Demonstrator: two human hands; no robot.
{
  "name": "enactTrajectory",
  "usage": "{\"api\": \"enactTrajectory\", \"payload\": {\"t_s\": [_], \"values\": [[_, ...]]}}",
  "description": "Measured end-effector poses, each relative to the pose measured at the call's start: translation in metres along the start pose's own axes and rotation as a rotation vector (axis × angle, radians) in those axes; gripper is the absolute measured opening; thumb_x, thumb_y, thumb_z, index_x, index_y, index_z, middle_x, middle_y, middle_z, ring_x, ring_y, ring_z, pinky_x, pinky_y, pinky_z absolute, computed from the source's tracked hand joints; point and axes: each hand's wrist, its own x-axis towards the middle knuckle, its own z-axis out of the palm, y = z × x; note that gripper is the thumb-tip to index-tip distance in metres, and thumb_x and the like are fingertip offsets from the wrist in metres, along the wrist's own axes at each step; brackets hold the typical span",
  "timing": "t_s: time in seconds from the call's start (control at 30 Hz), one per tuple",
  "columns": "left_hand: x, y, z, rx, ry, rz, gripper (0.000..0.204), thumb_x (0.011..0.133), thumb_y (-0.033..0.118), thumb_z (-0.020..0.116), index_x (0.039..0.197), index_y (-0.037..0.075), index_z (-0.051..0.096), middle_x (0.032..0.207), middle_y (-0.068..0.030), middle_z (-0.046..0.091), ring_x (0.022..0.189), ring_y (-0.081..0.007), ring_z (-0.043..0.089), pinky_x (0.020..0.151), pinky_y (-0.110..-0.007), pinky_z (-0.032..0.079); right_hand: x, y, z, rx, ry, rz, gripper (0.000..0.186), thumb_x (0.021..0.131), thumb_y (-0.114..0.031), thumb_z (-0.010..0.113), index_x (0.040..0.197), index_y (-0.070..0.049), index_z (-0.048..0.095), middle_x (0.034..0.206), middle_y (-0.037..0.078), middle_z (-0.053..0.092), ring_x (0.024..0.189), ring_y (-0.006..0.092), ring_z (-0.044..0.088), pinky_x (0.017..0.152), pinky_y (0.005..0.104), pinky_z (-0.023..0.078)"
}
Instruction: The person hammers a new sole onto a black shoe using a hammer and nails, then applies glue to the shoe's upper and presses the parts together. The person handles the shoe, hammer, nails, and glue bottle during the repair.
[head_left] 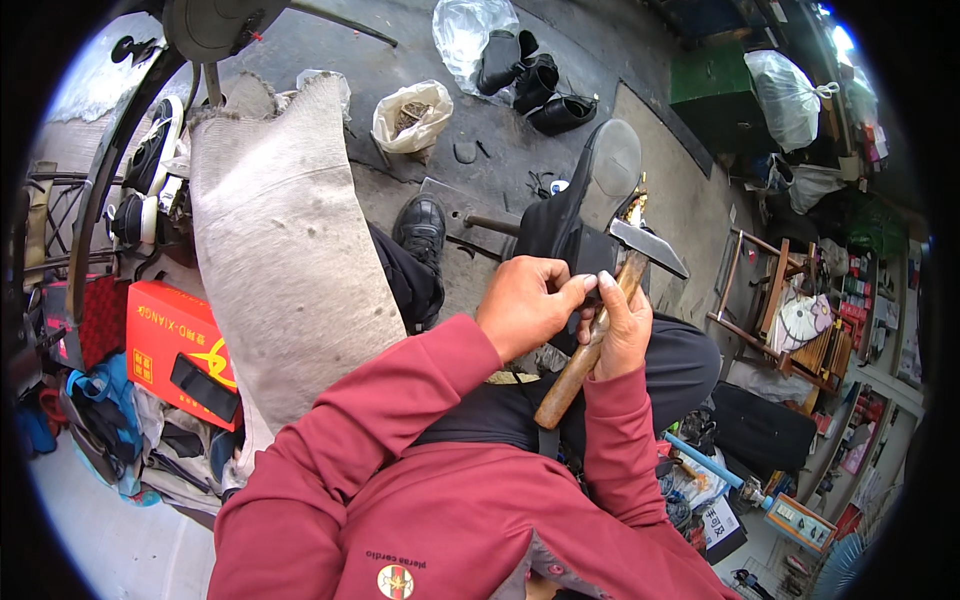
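Note:
A black shoe (553,215) lies sole up in front of me, with a worn grey forefoot sole (613,165) and a dark heel. My right hand (622,330) is wrapped round a hammer (572,382); its wooden handle slants down toward my lap and its metal head lies beside the shoe's heel. My left hand (530,305) is closed, thumb and forefinger pinched close to the right thumb, just below the heel. Whatever is in that pinch is too small to make out. A metal rod (490,225) sticks out to the left of the shoe.
A pale cloth (290,250) hangs at my left. Near it lie a red box (170,335) and a black phone (205,387). Ahead are an open bag (412,115) of small bits and several black shoes (540,85). A wooden folding chair (775,300) stands at the right.

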Motion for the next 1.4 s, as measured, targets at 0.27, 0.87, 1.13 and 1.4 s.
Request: {"api": "enactTrajectory", "payload": {"t_s": [0.27,0.87,1.13,1.4], "values": [[-0.001,-0.014,-0.001,-0.271,-0.072,0.127,0.033,0.105,0.021,0.066,0.078,0.004,0.060,0.069,0.0015,0.061,0.064,-0.0044,0.054,0.058,-0.025,0.044,-0.001,0.000,0.001,0.026,-0.032,0.021,0.021,0.099,-0.024,0.071,0.098,-0.008,0.059,0.073,0.004,0.061,0.053,0.0105,0.057,0.041,0.0234,0.045],[0.137,-0.009,-0.134,0.324,0.390,-0.021,0.033,0.102,0.029,0.063,0.091,0.003,0.078,0.080,-0.0061,0.074,0.074,-0.0128,0.066,0.068,-0.031,0.051,0.008,0.007,-0.002,0.206,-0.075,0.101,0.049,0.095,-0.016,0.075,0.131,-0.002,0.046,0.079,0.002,0.053,0.055,0.0109,0.054,0.042,0.0261,0.044],[0.224,-0.102,-0.264,1.120,0.508,-0.198,0.032,0.086,0.018,0.058,0.105,0.017,0.084,0.104,-0.0205,0.076,0.104,-0.0380,0.073,0.096,-0.044,0.055,0.000,0.013,-0.004,0.155,-0.072,0.178,0.061,0.090,-0.021,0.073,0.138,-0.001,0.041,0.080,0.004,0.055,0.050,0.0111,0.050,0.046,0.0287,0.046],[0.265,-0.128,-0.260,1.488,0.386,-0.212,0.028,0.083,0.020,0.068,0.102,0.006,0.081,0.106,-0.0228,0.076,0.104,-0.0409,0.071,0.093,-0.048,0.056,0.003,0.014,-0.009,0.173,-0.164,0.191,0.067,0.079,-0.014,0.087,0.132,-0.001,0.048,0.081,-0.002,0.048,0.070,0.0047,0.044,0.066,0.0227,0.038]]}}
